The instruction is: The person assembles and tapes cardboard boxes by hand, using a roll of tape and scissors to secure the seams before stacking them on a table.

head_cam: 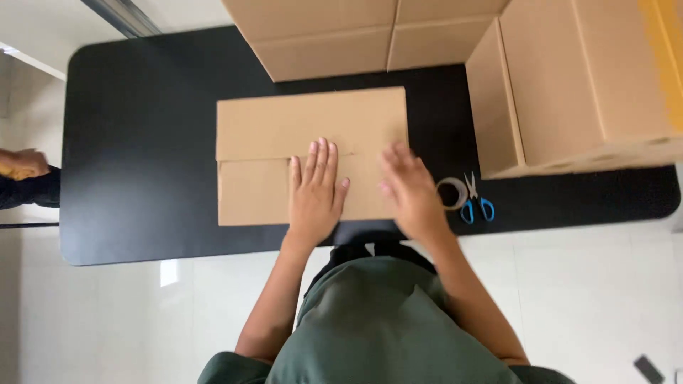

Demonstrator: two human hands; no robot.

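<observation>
While both palms press flat on its top, a flattened carton lies across the middle of a black table, its long side running left to right. On the carton's near half, the left hand rests palm down, fingers straight and slightly fanned toward the flap seam that crosses the cardboard; they grip nothing. Just right of it on the carton, the right hand also lies palm down, blurred, its fingers close together and pointing away from the person, likewise closed around nothing. Both wrists cross the carton's near edge, which sits close to the table's near rim.

Right of the carton, just beside the right hand, lies a tape roll, and touching the roll on its far side from the carton are blue-handled scissors, blades pointing away from the person. Beyond the carton, at the table's far edge, stand two boxes side by side, and right of the carton a larger box with a yellow strip down its top. Far left of the carton, past the table's end, another person's hand and dark sleeve show at the picture's edge. Below the carton, off the table, the wearer's green shirt fills the foreground over a pale tiled floor.
</observation>
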